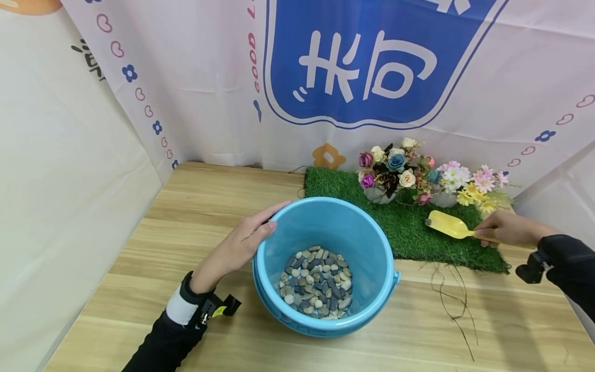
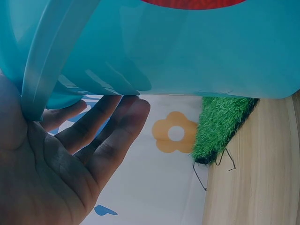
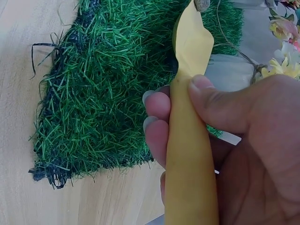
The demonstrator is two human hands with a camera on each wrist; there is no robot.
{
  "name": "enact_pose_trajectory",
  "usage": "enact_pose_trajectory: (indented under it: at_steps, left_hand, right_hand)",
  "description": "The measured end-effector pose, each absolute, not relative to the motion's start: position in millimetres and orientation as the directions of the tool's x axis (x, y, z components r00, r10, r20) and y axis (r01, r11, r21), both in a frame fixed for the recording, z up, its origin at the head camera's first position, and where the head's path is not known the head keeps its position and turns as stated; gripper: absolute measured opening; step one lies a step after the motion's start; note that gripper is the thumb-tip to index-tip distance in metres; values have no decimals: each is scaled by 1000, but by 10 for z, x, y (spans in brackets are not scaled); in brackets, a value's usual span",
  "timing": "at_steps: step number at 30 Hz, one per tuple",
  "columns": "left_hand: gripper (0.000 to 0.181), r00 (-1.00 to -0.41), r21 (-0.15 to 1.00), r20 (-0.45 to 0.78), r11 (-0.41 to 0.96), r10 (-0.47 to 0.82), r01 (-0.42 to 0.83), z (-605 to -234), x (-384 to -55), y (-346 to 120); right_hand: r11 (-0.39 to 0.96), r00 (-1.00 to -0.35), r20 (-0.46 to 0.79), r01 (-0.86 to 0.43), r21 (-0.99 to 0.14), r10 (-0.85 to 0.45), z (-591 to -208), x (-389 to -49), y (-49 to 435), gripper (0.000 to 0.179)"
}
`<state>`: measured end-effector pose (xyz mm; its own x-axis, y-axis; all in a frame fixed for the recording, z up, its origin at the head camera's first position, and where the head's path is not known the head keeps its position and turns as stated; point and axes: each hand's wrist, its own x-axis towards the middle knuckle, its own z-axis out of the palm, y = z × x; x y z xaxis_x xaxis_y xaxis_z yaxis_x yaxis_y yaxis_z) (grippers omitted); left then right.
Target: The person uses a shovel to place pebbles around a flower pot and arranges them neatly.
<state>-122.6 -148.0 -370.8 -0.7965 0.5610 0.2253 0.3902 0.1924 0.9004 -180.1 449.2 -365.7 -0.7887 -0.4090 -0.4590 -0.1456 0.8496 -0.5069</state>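
A blue bucket (image 1: 325,206) stands on the wooden table, with a layer of grey, white and tan pebbles (image 1: 321,281) across its bottom. My left hand (image 1: 239,243) holds its left side, thumb over the rim and fingers along the outer wall. Those bent fingers (image 2: 117,140) show below the rim in the left wrist view. My right hand (image 1: 504,227) grips the handle of a small yellow shovel (image 1: 448,225) above the artificial turf. One grey pebble (image 1: 428,222) sits at the shovel's tip, also visible at the top of the right wrist view.
A green turf mat (image 1: 409,235) lies at the table's back right, loose dark threads (image 1: 457,305) trailing from its front edge. Artificial flowers in pale pots (image 1: 378,195) stand along its back. A printed curtain (image 1: 209,103) hangs behind the table (image 1: 186,222).
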Motion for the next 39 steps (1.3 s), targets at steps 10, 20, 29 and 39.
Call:
enact_pose_trajectory:
  at_steps: [10, 20, 29, 39]
  left_hand:
    - [51, -793, 899, 227, 191, 565, 394, -3704, -1231, -1479]
    - [50, -792, 897, 232, 190, 565, 399, -3707, -1235, -1478]
    - [51, -795, 905, 224, 183, 563, 385, -3708, -1229, -1480]
    - [50, -790, 899, 231, 186, 569, 397, -3713, -1239, -1474]
  right_hand:
    - [852, -782, -477, -128, -508, -402, -3632, -1784, 4473, 23]
    - [854, -764, -499, -126, -505, -408, -3593, -1814, 4428, 26]
    - [863, -769, -502, -124, -490, -396, -3515, -1808, 4358, 24]
    - [845, -771, -477, -144, -514, -422, -3507, -1737, 4444, 24]
